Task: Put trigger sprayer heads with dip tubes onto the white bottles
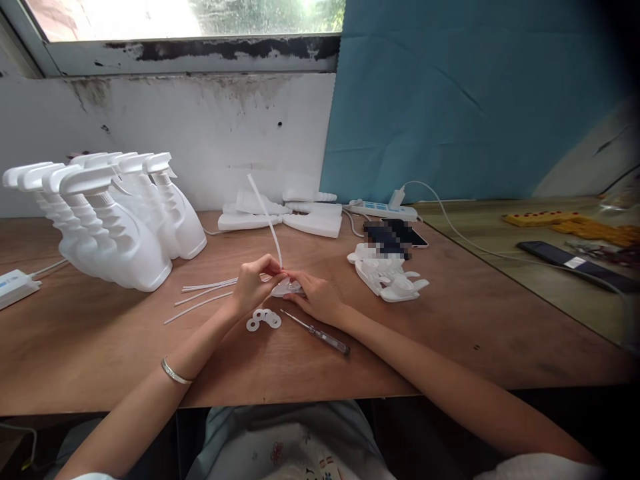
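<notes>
My left hand (257, 283) pinches the lower end of a white plastic tube (267, 217) that stands up at a tilt. My right hand (317, 297) is closed around a white spray trigger head (286, 288), partly hidden by the fingers. The tube's lower end meets the head between both hands; how far it sits inside I cannot tell. Several white ring washers (263, 319) lie just in front of the hands. A screwdriver (320, 333) with a clear handle rests beside them. More thin white tubes (200, 297) lie to the left of my left hand.
Assembled white spray bottles (125, 227) stand in a group at the left. White bottles (310, 220) without heads lie by the wall. Loose trigger heads (387, 273) are piled at the right, near a phone (415, 233) and a power strip (385, 210). Another power strip (17, 287) sits far left.
</notes>
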The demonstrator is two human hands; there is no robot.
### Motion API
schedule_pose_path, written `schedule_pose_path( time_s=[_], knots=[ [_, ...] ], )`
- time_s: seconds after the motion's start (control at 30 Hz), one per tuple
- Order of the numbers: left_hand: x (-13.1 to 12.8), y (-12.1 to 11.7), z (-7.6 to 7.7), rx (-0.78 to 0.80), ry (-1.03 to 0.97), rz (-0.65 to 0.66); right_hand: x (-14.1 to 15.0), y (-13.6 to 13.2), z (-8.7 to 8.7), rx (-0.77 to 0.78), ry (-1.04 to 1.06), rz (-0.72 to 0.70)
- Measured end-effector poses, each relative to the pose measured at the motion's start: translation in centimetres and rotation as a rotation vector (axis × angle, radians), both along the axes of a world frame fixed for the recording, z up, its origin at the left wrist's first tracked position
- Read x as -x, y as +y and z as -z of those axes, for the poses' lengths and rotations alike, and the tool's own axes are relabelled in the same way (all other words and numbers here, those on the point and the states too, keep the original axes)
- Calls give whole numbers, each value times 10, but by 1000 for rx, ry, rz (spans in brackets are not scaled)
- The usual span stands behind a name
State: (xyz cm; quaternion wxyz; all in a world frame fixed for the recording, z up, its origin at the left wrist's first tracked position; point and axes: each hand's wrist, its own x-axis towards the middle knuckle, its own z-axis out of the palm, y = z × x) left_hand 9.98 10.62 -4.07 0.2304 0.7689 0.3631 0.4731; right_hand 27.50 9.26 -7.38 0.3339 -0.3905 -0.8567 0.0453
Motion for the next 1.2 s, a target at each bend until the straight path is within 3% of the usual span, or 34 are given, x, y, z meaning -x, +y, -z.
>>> schedule_pose_path(
  time_s=[0.17,0.47,0.77,0.87,0.97,1.07,1.2],
  knots=[
    [-1,-3,3,21,-41,7,0,-2,-2,22,1,3],
    [2,1,7,-111,167,-97,-1,-2,-2,9,4,-7],
    [7,3,7,-100,406,-13,-2,-3,-4,36,48,42],
    [5,3,8,-33,334,33,-2,-1,-2,121,205,73],
    [1,5,8,101,94,4,-1,4,1,305,557,97],
    [-7,9,6,217,-94,-48,-1,10,0,553,893,-22],
    [-16,21,-1,252,-43,156,-3,12,-6,754,1113,-158]
  ],
)
